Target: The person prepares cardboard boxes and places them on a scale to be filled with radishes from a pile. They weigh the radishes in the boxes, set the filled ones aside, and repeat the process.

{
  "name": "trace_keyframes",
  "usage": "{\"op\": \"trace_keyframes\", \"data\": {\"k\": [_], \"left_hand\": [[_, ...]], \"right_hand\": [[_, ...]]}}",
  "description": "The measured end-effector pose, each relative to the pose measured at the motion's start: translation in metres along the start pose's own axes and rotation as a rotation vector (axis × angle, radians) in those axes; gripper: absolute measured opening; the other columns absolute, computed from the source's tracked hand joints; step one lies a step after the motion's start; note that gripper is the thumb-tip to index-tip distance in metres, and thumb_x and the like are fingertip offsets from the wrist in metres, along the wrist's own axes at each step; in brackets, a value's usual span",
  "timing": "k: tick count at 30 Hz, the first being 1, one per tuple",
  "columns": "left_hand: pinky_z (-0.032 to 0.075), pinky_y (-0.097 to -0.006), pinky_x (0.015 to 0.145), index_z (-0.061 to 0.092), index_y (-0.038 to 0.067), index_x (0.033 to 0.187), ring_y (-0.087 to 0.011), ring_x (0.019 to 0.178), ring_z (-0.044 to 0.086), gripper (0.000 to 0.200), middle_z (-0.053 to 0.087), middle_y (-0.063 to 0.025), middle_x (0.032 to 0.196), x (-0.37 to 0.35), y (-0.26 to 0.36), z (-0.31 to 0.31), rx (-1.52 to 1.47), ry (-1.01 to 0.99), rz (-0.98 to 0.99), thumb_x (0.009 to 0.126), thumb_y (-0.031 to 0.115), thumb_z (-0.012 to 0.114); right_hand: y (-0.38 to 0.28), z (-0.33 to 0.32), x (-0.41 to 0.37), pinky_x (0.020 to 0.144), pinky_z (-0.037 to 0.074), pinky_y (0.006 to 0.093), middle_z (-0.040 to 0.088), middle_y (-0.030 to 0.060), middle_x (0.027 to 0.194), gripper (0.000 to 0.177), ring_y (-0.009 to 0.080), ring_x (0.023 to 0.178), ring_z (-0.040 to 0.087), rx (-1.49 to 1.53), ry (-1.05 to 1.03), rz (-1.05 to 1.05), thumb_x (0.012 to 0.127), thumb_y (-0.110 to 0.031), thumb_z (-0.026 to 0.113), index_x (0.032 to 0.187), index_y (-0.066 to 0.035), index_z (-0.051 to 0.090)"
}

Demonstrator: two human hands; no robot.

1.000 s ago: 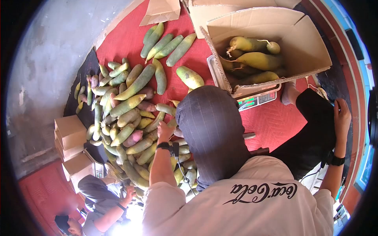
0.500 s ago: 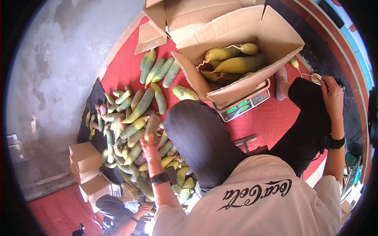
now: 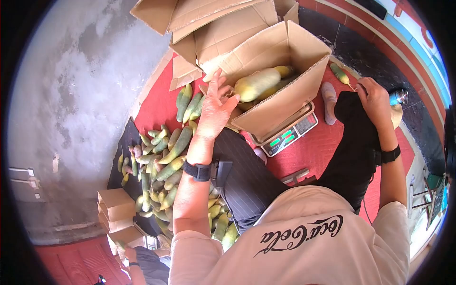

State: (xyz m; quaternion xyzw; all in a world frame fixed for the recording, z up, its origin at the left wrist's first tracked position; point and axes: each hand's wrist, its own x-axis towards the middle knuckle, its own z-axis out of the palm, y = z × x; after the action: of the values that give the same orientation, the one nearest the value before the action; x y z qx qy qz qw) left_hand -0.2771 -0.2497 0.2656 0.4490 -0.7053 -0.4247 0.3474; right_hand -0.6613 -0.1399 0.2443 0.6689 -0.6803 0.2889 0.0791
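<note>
Head view: the left hand (image 3: 216,108) is up at the box (image 3: 285,102), fingers spread wide and clamped on nothing. A pale yellow-green fruit (image 3: 259,83) lies inside the box, right at its fingertips. The box sits on a scale (image 3: 287,135), on the red mat (image 3: 323,147). Over on the other side, the right hand (image 3: 375,97) rests on the black-clad knee (image 3: 354,123), fingers curled; I cannot tell whether it grips anything. The pile (image 3: 166,161) lies beneath the left forearm.
</note>
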Motion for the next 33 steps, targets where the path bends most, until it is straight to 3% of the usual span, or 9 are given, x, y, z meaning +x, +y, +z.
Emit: {"op": "trace_keyframes", "data": {"k": [1,3,6,8,13,15,16,20,33], "left_hand": [[0.043,-0.0349,0.096,0.025,0.006,0.143,-0.0259,0.122,0.047,0.069,0.037,-0.0194,0.138,0.003,0.001,0.004,0.045,0.038,0.004,0.085,0.007,0.062],[0.04,-0.0386,0.098,0.036,0.006,0.138,-0.0258,0.123,0.046,0.062,0.043,-0.0176,0.136,-0.002,-0.007,0.002,0.036,0.075,0.06,0.083,0.009,0.064],[0.041,-0.0368,0.096,0.049,0.005,0.128,-0.0238,0.116,0.052,0.046,0.054,-0.0142,0.126,-0.028,-0.015,-0.015,0.218,0.04,0.029,0.084,0.01,0.062],[0.043,-0.0346,0.093,0.059,0.004,0.114,-0.0237,0.108,0.057,0.03,0.061,-0.0132,0.113,-0.051,-0.018,-0.022,0.279,0.171,-0.003,0.085,0.011,0.061],[0.042,-0.0352,0.093,0.062,0.003,0.104,-0.0271,0.106,0.058,0.021,0.061,-0.014,0.112,-0.11,-0.009,-0.026,0.428,0.239,-0.075,0.084,0.009,0.06],[0.041,-0.0374,0.095,0.062,0.004,0.103,-0.0292,0.108,0.056,0.021,0.061,-0.0138,0.114,-0.126,-0.013,-0.032,0.632,0.27,0.088,0.083,0.009,0.061],[0.039,-0.0393,0.096,0.063,0.004,0.101,-0.0306,0.11,0.054,0.02,0.061,-0.0137,0.114,-0.134,-0.01,-0.035,0.697,0.277,0.066,0.082,0.011,0.061],[0.038,-0.0395,0.097,0.064,0.005,0.099,-0.0306,0.11,0.053,0.02,0.059,-0.0134,0.117,-0.162,-0.011,-0.043,0.711,0.351,0.007,0.082,0.014,0.062],[0.031,-0.0456,0.102,0.065,0.01,0.098,-0.0342,0.119,0.044,0.022,0.053,-0.0126,0.123,-0.18,-0.017,-0.034,0.962,0.385,0.025,0.077,0.017,0.066]], "right_hand": [[0.001,-0.001,-0.001,0.064,0.048,0.0412,0.06,0.0152,0.081,0.009,0.0352,0.074,0.06,0.002,-0.002,0.001,0.082,-0.011,0.06,0.084,-0.002,0.059],[0.003,-0.002,-0.003,0.064,0.048,0.0413,0.061,0.0145,0.081,0.009,0.0347,0.074,0.06,-0.008,0.032,0.0,0.082,-0.012,0.059,0.083,-0.003,0.059],[0.003,-0.006,-0.003,0.064,0.048,0.0414,0.061,0.0141,0.081,0.01,0.0347,0.074,0.061,0.004,0.006,0.018,0.082,-0.012,0.059,0.083,-0.003,0.06],[0.004,-0.006,-0.003,0.065,0.048,0.0419,0.061,0.0141,0.081,0.01,0.0352,0.075,0.06,0.003,0.038,0.003,0.082,-0.013,0.059,0.083,-0.003,0.06],[0.005,0.001,-0.004,0.065,0.048,0.0421,0.061,0.014,0.081,0.011,0.0352,0.075,0.06,0.048,0.082,-0.042,0.083,-0.014,0.059,0.084,-0.003,0.06],[0.003,0.002,-0.002,0.065,0.049,0.0421,0.062,0.0138,0.081,0.011,0.035,0.074,0.06,0.053,0.1,-0.047,0.083,-0.015,0.058,0.084,-0.004,0.06],[0.001,0.002,-0.002,0.065,0.049,0.0421,0.062,0.0136,0.082,0.011,0.0349,0.074,0.061,0.056,0.104,-0.059,0.083,-0.015,0.058,0.084,-0.004,0.06],[0.003,0.009,-0.002,0.066,0.049,0.0428,0.062,0.014,0.082,0.012,0.0348,0.075,0.06,0.086,0.12,-0.073,0.084,-0.017,0.057,0.085,-0.005,0.059],[-0.012,0.017,0.007,0.068,0.049,0.0414,0.062,0.014,0.084,0.012,0.0339,0.077,0.061,0.073,0.081,-0.087,0.084,-0.016,0.057,0.086,-0.004,0.061]]}}
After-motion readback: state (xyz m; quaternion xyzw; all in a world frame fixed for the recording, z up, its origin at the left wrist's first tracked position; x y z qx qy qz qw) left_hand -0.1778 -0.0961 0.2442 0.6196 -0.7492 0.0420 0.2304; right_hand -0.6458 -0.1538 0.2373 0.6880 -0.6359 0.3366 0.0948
